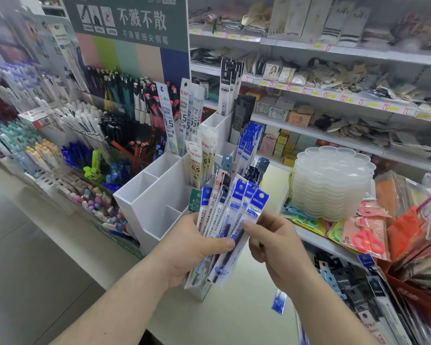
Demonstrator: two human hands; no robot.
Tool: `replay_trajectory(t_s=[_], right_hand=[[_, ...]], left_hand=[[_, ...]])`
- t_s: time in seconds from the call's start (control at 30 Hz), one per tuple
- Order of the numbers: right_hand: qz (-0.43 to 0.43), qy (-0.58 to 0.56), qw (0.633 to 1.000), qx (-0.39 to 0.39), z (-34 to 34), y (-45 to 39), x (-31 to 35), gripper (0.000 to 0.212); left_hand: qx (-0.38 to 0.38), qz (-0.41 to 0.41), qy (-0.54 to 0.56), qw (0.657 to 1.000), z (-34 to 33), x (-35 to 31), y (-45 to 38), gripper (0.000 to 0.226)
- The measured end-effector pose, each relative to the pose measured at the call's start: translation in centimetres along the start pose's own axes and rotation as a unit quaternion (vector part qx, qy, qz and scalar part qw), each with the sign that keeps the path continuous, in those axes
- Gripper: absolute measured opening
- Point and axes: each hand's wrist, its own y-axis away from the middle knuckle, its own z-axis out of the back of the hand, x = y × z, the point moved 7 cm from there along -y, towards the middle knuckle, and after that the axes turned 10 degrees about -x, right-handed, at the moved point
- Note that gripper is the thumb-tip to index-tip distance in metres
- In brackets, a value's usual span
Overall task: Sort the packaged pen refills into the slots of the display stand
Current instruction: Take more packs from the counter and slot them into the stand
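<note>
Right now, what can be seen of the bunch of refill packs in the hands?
The bunch of refill packs is a fan of slim clear plastic sleeves, most with blue header cards and hang holes, dark refills showing inside. They stand nearly upright, fanned out at the top, in front of the white display stand. The left hand grips their lower half; the right hand pinches the rightmost pack's edge.
</note>
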Motion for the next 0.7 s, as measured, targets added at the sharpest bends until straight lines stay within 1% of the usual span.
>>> replay_trajectory(t_s=[0.03, 0.1, 0.2, 0.27, 0.37, 0.5, 0.6, 0.7], right_hand=[[-0.003, -0.005, 1.000, -0.003, 0.5, 0.0, 0.1, 0.006], [-0.011, -0.036, 0.998, -0.048, 2.3, -0.5, 0.3, 0.018], [-0.006, -0.066, 0.988, -0.140, 5.5, -1.6, 0.6, 0.013], [0.018, -0.035, 0.983, -0.180, 7.0, -2.3, 0.5, 0.009], [0.054, 0.027, 0.974, -0.217, 7.6, -3.5, -0.2, 0.008], [0.091, 0.095, 0.961, -0.242, 6.8, -6.3, -0.8, 0.012], [0.107, 0.177, 0.954, -0.217, 5.2, -8.6, -1.3, 0.014], [0.109, 0.255, 0.940, -0.200, 4.2, -10.3, -2.3, 0.022]], left_hand=[[-0.014, -0.004, 0.002, 1.000, 0.4, -0.2, -0.1, 0.032], [-0.061, -0.015, 0.005, 0.998, 1.4, -0.4, -0.5, 0.028], [-0.112, -0.019, 0.016, 0.993, 2.8, -0.5, -0.9, 0.029], [-0.129, -0.024, 0.015, 0.991, 3.4, -0.6, -1.1, 0.031], [-0.140, -0.029, 0.013, 0.990, 3.6, -0.6, -1.3, 0.033], [-0.140, -0.026, 0.010, 0.990, 3.6, -0.3, -1.3, 0.037], [-0.143, -0.030, 0.010, 0.989, 3.8, -0.2, -1.2, 0.037], [-0.150, -0.031, 0.012, 0.988, 4.2, -0.3, -1.0, 0.034]])
